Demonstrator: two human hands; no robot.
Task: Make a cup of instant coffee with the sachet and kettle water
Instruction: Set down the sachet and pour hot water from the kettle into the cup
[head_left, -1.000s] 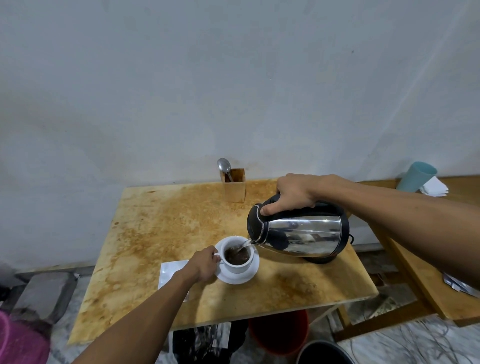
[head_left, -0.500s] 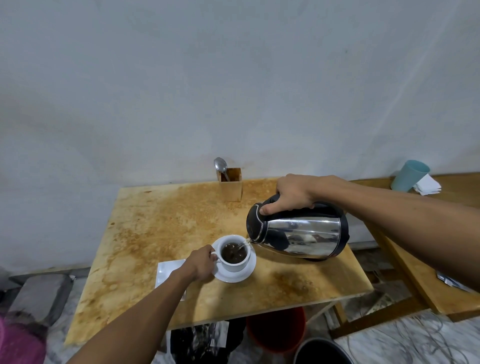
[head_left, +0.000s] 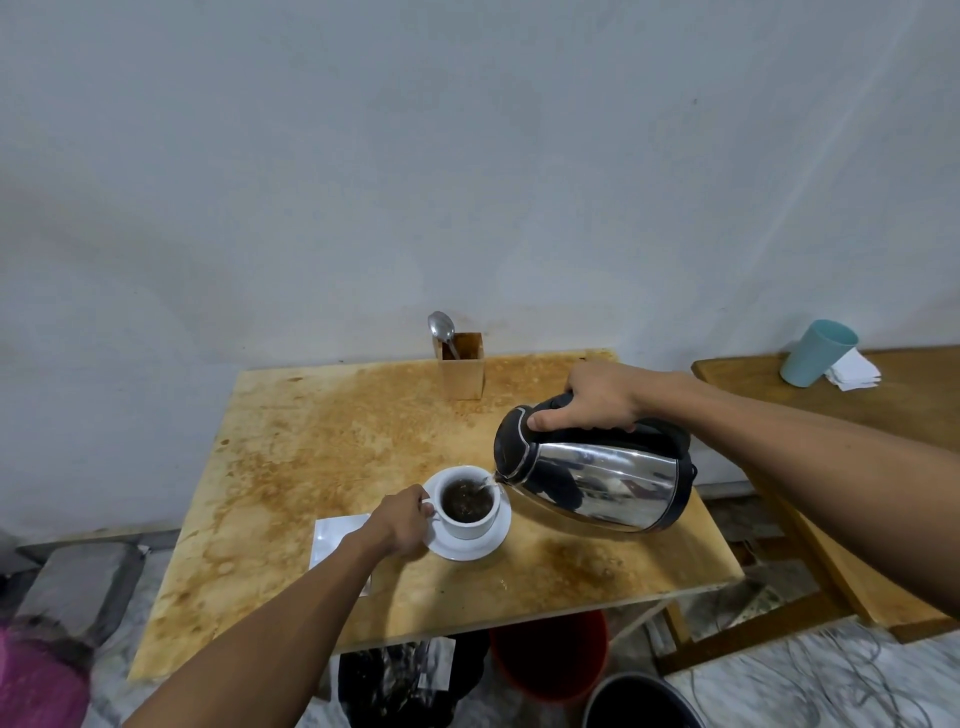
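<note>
A white cup (head_left: 470, 522) holding dark coffee stands on a white saucer (head_left: 491, 540) on the stained wooden table (head_left: 322, 441). My left hand (head_left: 402, 522) grips the cup's handle. My right hand (head_left: 597, 397) grips the black handle of the steel kettle (head_left: 597, 475), which is tilted with its spout over the cup's right rim. A thin stream of water runs from the spout into the cup. A white sachet (head_left: 332, 535) lies flat on the table, partly under my left forearm.
A wooden holder (head_left: 461, 369) with a spoon (head_left: 441, 330) stands at the table's back edge by the wall. A second table on the right carries a teal cup (head_left: 818, 353) and white papers (head_left: 854, 371). Buckets (head_left: 550, 654) and cables lie on the floor below.
The kettle stays tilted and keeps pouring, and the coffee level in the cup has risen. Both hands keep their holds. The view has shifted slightly.
</note>
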